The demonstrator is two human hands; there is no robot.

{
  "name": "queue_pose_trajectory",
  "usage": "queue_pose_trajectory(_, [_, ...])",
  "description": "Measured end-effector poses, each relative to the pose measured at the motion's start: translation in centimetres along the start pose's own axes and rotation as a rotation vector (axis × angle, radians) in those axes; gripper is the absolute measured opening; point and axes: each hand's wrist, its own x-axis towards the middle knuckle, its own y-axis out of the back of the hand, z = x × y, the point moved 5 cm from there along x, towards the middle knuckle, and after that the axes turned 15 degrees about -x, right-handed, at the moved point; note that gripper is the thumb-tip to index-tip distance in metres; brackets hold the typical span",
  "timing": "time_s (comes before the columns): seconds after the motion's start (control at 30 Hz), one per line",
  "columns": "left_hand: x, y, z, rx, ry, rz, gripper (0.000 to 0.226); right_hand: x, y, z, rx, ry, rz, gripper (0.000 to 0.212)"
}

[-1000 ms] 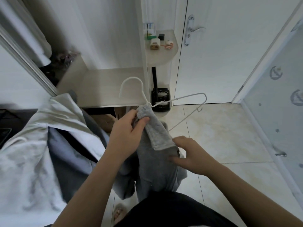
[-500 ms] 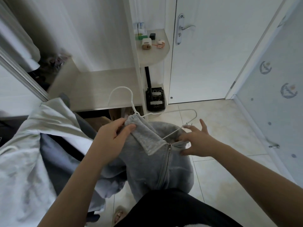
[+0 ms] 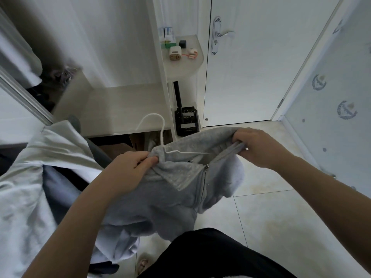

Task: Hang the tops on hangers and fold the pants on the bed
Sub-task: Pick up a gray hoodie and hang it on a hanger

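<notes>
grey top (image 3: pixel 170 197), hanger (image 3: pixel 162 133) inside, between left hand (image 3: pixel 128 169) pinch and right hand (image 3: pixel 259 147) grip

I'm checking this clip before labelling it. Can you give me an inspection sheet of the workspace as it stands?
Surface: pale tiled floor; wardrobe shelf ahead; bed not in view.
Job's things: grey zip top partly drawn over white hanger, hook sticking up.
Clutter: white garment at left; small items on corner shelf.
Hands: left hand pinches the top by the hanger's neck; right hand grips its opposite edge.
Cables: nothing seen.
Surroundings: closed white door, patterned panel at right.
</notes>
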Motion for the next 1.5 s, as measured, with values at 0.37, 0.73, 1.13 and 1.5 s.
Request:
queue_pose_trajectory(0.37, [3.0, -2.7, 4.7, 0.206, -0.154, -0.04, 0.039, 1.9, 8.2, -9.7, 0.299, 0.246, 0.092, 0.019])
queue_pose_trajectory(0.73, [2.3, -1.6, 5.9, -0.152, -0.328, 0.154, 0.035, 2.4, 5.6, -8.2, 0.53, 0.031, 0.033, 0.021])
queue_pose_trajectory(1.13, [1.0, -2.2, 6.0, 0.015, -0.189, 0.401, 0.054, 2.7, 4.4, -7.8, 0.856, -0.229, -0.086, 0.024])
queue_pose_trajectory(1.5, [3.3, -4.9, 3.5, -0.974, 0.224, 0.441, 0.01, 2.1, 3.3, -7.7, 1.165, -0.172, -0.313, 0.057])
